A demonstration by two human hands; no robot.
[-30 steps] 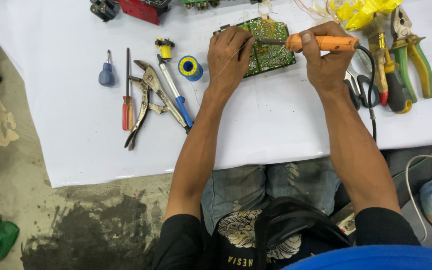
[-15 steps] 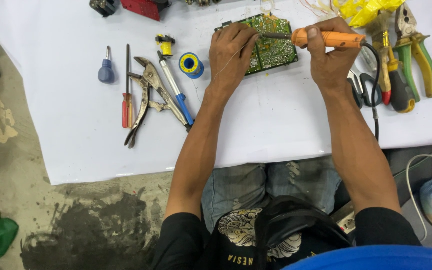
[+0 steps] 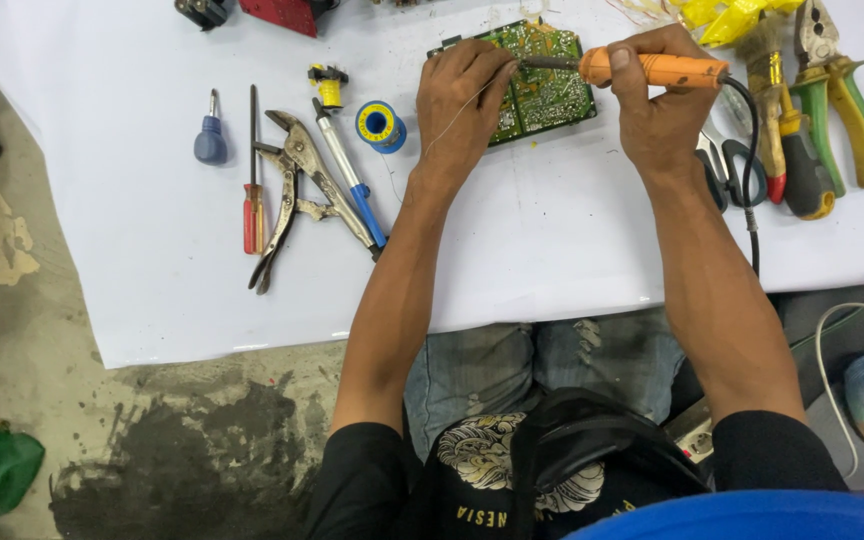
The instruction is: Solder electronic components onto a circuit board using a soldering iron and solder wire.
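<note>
Looks like a small electronics repair workshop. White-covered desk [image 3: 552, 250] strewn with hand tools: locking pliers [image 3: 297, 190], red screwdriver [image 3: 252, 190] and stubby blue screwdriver [image 3: 210, 140] well left of the left grip [image 3: 462, 95]; solder spool [image 3: 380, 125] just left of it. Green circuit board [image 3: 542, 85] between both grips, orange soldering iron [image 3: 652, 68] in the right grip [image 3: 657, 110]. Green-handled pliers [image 3: 842, 100] to its right. Rough, stained concrete floor [image 3: 152, 460] below.
</note>
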